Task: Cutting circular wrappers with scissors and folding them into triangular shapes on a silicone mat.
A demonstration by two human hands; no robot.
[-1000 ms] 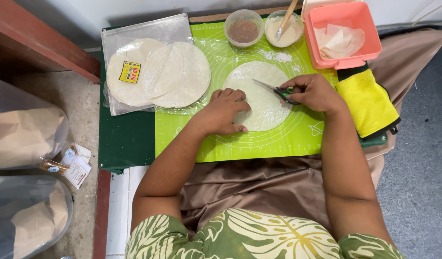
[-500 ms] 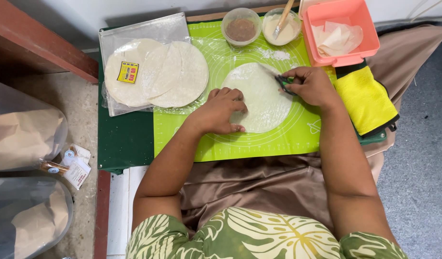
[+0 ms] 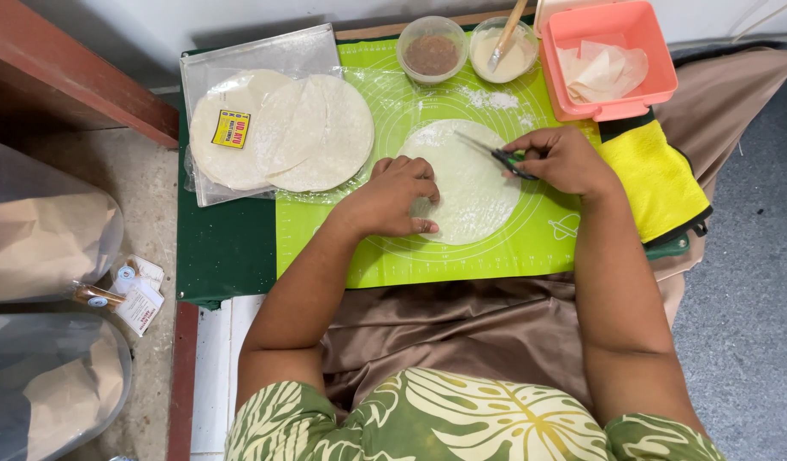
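Observation:
A round pale wrapper sheet (image 3: 466, 192) lies flat on a green silicone mat (image 3: 462, 256). My left hand (image 3: 393, 198) presses down on the sheet's left edge with fingers spread. My right hand (image 3: 564, 158) grips green-handled scissors (image 3: 496, 154), whose blades reach over the sheet's upper right part. A stack of round wrappers (image 3: 282, 128) rests on a clear plastic bag at the left.
A bowl of brown filling (image 3: 431, 53) and a bowl of white paste with a wooden stick (image 3: 501, 53) stand at the mat's far edge. A pink box (image 3: 611, 55) holds folded pieces. A yellow cloth (image 3: 654, 175) lies at the right. Plastic containers sit on the floor at left.
My right hand has shifted the scissors slightly across the sheet's upper right. My left hand stays pressed on the sheet.

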